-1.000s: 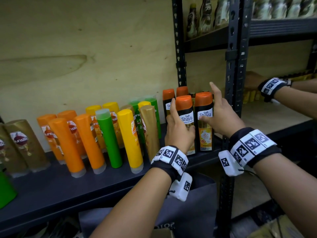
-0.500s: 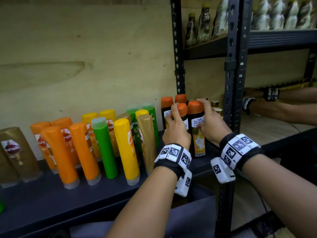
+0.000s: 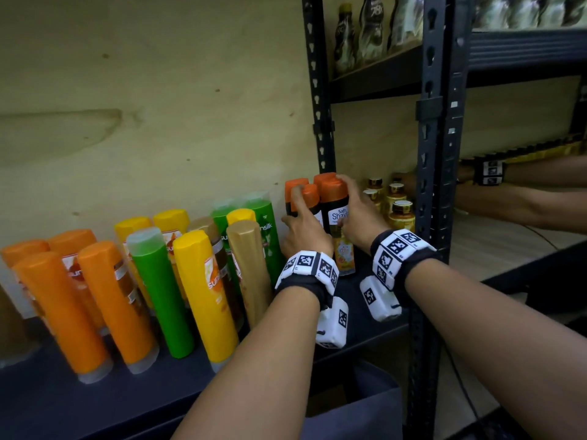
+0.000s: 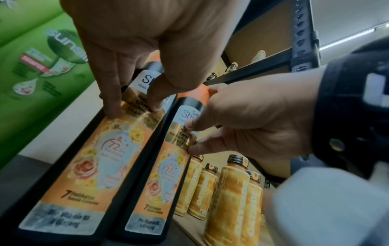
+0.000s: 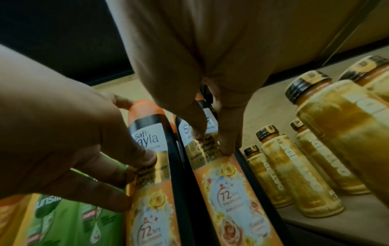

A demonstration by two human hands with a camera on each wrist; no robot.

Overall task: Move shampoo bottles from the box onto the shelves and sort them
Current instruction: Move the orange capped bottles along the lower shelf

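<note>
Several black Safi Shayla shampoo bottles with orange caps stand at the right end of the dark shelf (image 3: 95, 404). My left hand (image 3: 303, 227) grips the front left bottle (image 3: 310, 198), fingers on its label (image 4: 99, 159) and thumb behind the cap. Just beside it, my right hand (image 3: 355, 214) grips the front right bottle (image 3: 333, 193), fingers curled over the cap and label (image 5: 227, 186). Both bottles stand upright, side by side and touching. Two more orange caps (image 3: 295, 184) show right behind them.
Orange, green, yellow and gold Sunsilk bottles (image 3: 158, 290) crowd the shelf to the left. A black upright post (image 3: 435, 185) stands right of my hands. Small golden bottles (image 3: 401, 214) fill the neighbouring shelf, where another person's arms (image 3: 508, 208) reach. A dark bag (image 3: 365, 408) hangs below.
Both hands have slid the two front bottles back against the rear pair. My right hand's fingers, spread a second ago, now wrap the cap.
</note>
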